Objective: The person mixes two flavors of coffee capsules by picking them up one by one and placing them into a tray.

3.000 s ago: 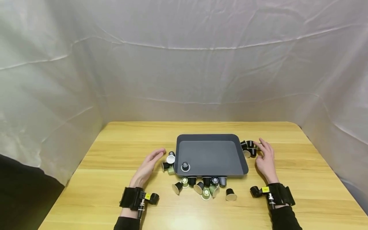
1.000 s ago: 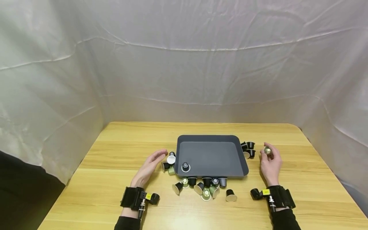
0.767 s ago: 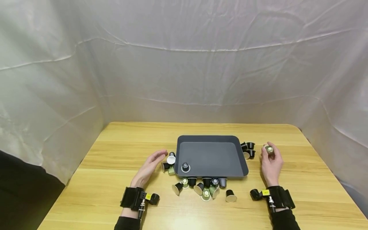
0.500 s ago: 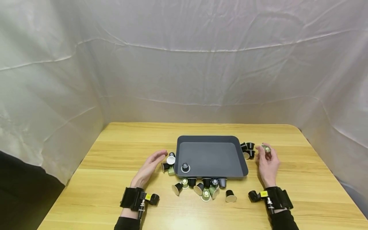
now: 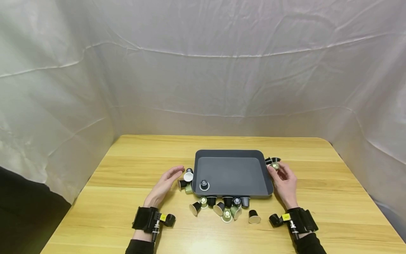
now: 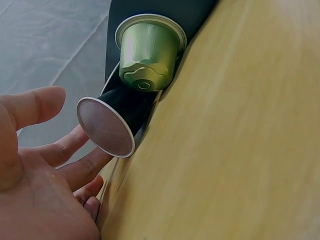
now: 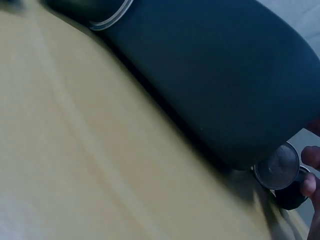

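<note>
My right hand pinches a pale green coffee capsule beside the right rim of the grey tray. Black capsules lie against that rim, partly hidden by the hand. In the right wrist view only some fingertips show, close to a capsule lid. My left hand rests left of the tray with relaxed fingers and holds nothing. By it, in the left wrist view, are a black capsule with a pale lid and a green capsule. One dark capsule stands inside the tray.
Several capsules in green, black and grey lie along the tray's front edge. A single black capsule stands apart at the front right. Pale cloth hangs behind the wooden table.
My right hand picked up the green capsule, drew it away to the right, then brought it leftward to the tray's right side. The left hand has hardly moved.
</note>
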Tool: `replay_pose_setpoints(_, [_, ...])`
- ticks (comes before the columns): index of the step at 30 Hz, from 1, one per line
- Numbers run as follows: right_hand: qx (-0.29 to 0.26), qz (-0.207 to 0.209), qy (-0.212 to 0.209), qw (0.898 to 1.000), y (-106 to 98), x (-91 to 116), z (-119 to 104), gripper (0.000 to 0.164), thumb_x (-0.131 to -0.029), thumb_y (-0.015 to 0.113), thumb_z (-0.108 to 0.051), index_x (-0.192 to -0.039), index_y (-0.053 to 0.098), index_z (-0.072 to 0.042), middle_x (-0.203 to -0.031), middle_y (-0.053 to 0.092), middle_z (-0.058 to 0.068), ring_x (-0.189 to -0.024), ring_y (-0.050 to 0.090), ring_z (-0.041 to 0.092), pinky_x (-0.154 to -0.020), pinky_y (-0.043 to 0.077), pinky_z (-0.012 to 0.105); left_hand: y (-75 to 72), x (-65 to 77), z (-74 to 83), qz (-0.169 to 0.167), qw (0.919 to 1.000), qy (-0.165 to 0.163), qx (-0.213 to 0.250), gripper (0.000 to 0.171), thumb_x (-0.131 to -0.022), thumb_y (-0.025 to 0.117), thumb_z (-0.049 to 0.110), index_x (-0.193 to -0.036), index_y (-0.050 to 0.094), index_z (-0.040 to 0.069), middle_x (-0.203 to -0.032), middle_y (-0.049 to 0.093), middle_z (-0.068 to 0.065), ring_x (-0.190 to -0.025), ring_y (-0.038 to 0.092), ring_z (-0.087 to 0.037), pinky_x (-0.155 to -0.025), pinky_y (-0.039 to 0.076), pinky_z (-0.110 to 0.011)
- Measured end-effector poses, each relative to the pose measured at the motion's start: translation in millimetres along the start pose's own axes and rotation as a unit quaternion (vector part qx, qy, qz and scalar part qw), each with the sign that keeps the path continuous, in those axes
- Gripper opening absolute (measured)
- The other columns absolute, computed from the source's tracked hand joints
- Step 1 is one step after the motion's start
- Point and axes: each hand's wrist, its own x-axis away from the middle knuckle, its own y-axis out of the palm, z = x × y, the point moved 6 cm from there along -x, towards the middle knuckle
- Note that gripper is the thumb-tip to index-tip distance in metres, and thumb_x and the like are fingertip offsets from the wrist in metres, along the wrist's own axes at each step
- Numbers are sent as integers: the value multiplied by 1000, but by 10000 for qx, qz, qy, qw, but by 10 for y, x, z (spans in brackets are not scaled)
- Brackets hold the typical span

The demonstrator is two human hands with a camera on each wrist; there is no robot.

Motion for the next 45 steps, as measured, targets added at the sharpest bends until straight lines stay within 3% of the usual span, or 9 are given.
replay_pose_setpoints(9, [925,-430,-152,9947,84,49,-177,30,-78,77,11,-107,71,11,-107,63,-5,-99,54,-3,-84,49,8,-8,7,-2,-14,10000,8,-20,51,-105,49,23,-149,41,-1,-157,41,-21,-151,31,-38,-127,15,-57])
replay_pose_setpoints(16, [1082,-845,-202,9903,121,46,-197,33,-78,81,5,-109,73,8,-106,69,10,-98,54,5,-80,47,18,-7,-1,3,-28,10000,30,-48,51,-105,50,24,-149,40,-1,-157,41,-22,-151,31,-38,-127,15,-57])
replay_pose_setpoints(23, [1203,-1101,-226,9864,142,53,-187,35,-77,82,3,-112,74,4,-108,70,13,-101,52,-2,-91,41,14,-5,-13,-1,-44,10000,37,-72,51,-105,49,23,-149,40,-1,-157,41,-22,-151,31,-39,-127,15,-57])
replay_pose_setpoints(27, [1032,-1138,-460,9871,149,57,-178,34,-77,80,8,-110,73,6,-106,70,19,-98,54,3,-87,42,19,-2,-19,-4,-37,9999,52,-85,51,-105,49,23,-149,40,-2,-157,41,-22,-150,31,-39,-127,16,-57])
replay_pose_setpoints(29, [795,-1093,-558,9893,130,41,-82,32,-78,77,11,-109,72,9,-104,69,20,-95,54,7,-83,44,19,-1,-23,-4,-34,9999,63,-88,51,-105,49,22,-149,40,-2,-157,41,-23,-150,32,-39,-127,16,-57])
replay_pose_setpoints(34, [-208,-700,-637,9953,41,-20,142,22,-85,68,15,-107,67,19,-98,70,-2,-83,57,2,-69,47,9,7,-25,-1,-68,9999,62,-49,51,-105,49,21,-149,39,-3,-157,40,-23,-150,32,-39,-128,17,-56])
replay_pose_setpoints(38, [-621,-175,-523,9965,-21,-47,162,18,-89,64,12,-104,65,23,-96,71,-9,-86,64,-2,-77,52,6,11,-22,1,-137,9999,74,-23,51,-105,49,20,-150,38,-3,-157,39,-24,-150,33,-39,-127,18,-55])
replay_pose_setpoints(41, [-604,282,-98,9977,-67,-60,203,19,-92,64,7,-105,66,22,-91,73,-11,-84,66,-2,-76,53,7,13,-22,0,-188,9998,107,-23,52,-104,51,19,-150,38,-3,-158,39,-24,-149,34,-40,-127,20,-55])
replay_pose_setpoints(45, [-650,654,659,9936,-98,-61,264,24,-96,64,-2,-108,67,19,-69,66,-5,-58,56,4,-51,44,13,19,-20,4,-253,9995,158,-33,53,-103,53,17,-150,38,-2,-158,39,-24,-148,35,-40,-127,21,-54])
